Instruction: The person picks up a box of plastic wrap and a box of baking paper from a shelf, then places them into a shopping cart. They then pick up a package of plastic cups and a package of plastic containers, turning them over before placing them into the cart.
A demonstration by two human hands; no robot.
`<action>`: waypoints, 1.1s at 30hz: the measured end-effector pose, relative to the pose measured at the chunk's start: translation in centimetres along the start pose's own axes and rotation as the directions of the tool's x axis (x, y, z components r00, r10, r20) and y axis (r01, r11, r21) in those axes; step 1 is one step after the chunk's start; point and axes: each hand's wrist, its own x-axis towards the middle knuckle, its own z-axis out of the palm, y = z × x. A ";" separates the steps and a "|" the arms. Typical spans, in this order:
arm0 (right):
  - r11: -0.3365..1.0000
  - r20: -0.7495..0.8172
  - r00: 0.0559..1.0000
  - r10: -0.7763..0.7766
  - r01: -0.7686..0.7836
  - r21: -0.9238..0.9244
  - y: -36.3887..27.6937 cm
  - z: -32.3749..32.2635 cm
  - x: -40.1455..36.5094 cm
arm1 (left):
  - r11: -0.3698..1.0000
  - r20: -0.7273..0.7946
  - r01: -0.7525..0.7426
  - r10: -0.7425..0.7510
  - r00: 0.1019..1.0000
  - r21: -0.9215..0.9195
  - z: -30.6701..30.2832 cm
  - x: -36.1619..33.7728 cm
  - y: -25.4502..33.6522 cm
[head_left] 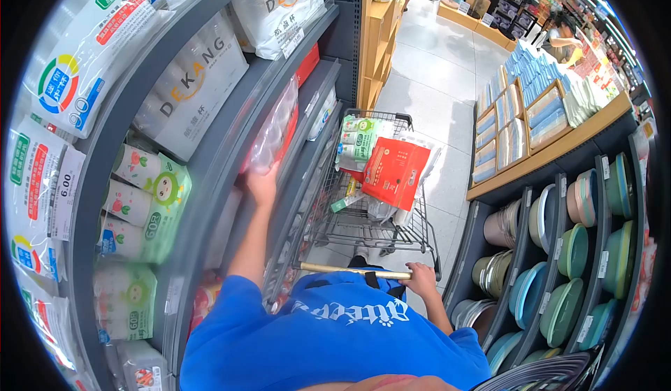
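My left hand (pixel 262 183) reaches to the shelf on the left, its fingers closed on the lower end of a clear and red plastic package (pixel 275 131). My right hand (pixel 421 279) is wrapped round the right end of the shopping cart's handle (pixel 349 270). In the wire cart (pixel 426 232) lie a red package (pixel 393 173), a green and white pack of cups (pixel 355 139) and a green and white box (pixel 347 201). Smaller items under the red package are partly hidden.
Grey shelves (pixel 117 104) with bagged cups curve along the left. On the right stands a rack of basins (pixel 573 251) below folded blue and white goods (pixel 528 108). A wooden shelf (pixel 378 48) stands ahead. Another person (pixel 561 40) is at the upper right.
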 end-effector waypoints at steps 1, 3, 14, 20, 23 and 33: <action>0.998 -0.021 1.000 -0.014 0.013 -0.058 -0.3 0.6 0.1 | 0.996 0.057 0.086 -0.087 0.995 0.021 0.6 0.9 -2.5; 0.986 -0.036 0.998 -0.053 0.046 -0.163 1.0 0.3 0.8 | 0.985 0.111 0.172 -0.172 0.979 0.015 3.2 1.7 -2.9; 0.972 -0.023 0.994 -0.111 0.103 -0.213 0.3 1.2 1.5 | 0.980 0.137 0.179 -0.189 0.972 0.086 8.5 8.2 2.8; 0.972 -0.005 0.993 -0.115 0.112 -0.205 0.9 2.0 1.6 | 0.988 0.099 0.147 -0.150 0.984 0.039 12.5 12.6 2.5; 0.972 0.016 0.995 -0.102 0.103 -0.210 1.0 2.1 1.7 | 0.989 0.095 0.144 -0.146 0.985 0.023 14.1 14.0 2.9; 0.980 0.039 0.994 -0.103 0.108 -0.166 1.2 1.4 1.8 | 0.981 -0.012 0.141 -0.141 0.990 0.135 20.2 17.2 1.6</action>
